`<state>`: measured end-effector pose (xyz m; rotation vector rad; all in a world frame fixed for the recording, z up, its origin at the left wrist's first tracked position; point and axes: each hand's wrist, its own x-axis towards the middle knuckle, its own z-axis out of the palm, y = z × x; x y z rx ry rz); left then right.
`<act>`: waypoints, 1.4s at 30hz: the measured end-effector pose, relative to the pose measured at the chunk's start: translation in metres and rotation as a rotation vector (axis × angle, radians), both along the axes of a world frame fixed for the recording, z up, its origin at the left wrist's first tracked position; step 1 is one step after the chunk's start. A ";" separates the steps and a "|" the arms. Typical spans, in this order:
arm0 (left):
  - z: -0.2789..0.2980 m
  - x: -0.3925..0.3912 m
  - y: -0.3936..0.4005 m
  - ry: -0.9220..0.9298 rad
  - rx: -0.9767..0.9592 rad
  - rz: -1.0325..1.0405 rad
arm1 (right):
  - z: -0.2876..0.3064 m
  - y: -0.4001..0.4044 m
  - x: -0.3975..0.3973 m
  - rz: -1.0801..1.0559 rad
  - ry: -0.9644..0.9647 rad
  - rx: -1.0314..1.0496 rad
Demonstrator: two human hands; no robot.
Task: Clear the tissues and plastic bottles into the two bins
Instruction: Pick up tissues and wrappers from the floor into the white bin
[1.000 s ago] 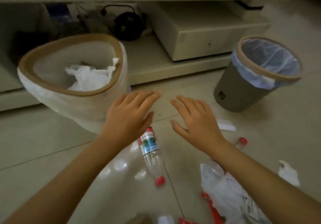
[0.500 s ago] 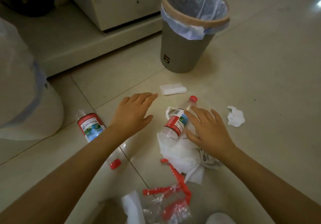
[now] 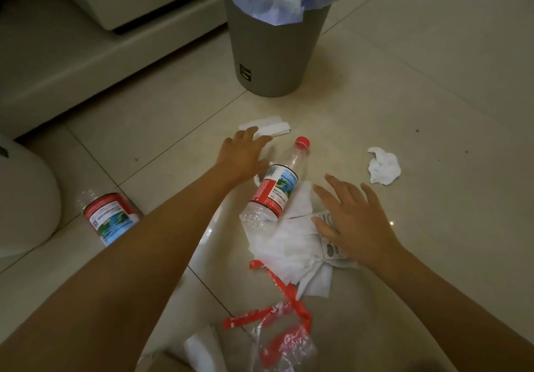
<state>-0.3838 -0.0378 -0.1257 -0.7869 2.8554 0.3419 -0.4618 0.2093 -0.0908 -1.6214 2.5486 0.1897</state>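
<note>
No legible text: only blurred print on both bottle labels (image 3: 274, 188) (image 3: 111, 218) and paper slip (image 3: 329, 246).

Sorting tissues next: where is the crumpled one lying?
In the head view, the crumpled tissue lies alone on the floor tiles, right of the red-capped bottle and beyond the right hand.

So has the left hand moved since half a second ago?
Yes. The left hand has reached forward past the bottle; its fingertips now overlap the folded tissue in front of the grey bin. Earlier it hovered short of that tissue.
</note>
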 end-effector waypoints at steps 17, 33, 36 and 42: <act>-0.013 -0.043 -0.004 0.247 -0.020 0.130 | -0.040 0.008 -0.055 -0.237 -0.094 -0.046; 0.013 -0.014 0.072 0.088 0.185 0.017 | -0.051 0.000 -0.076 -0.380 -0.232 0.060; 0.013 -0.007 0.063 0.079 0.195 0.070 | -0.050 -0.006 -0.061 -0.252 -0.249 0.026; 0.030 0.014 0.024 0.179 0.037 0.197 | -0.046 -0.022 -0.031 -0.110 -0.296 -0.064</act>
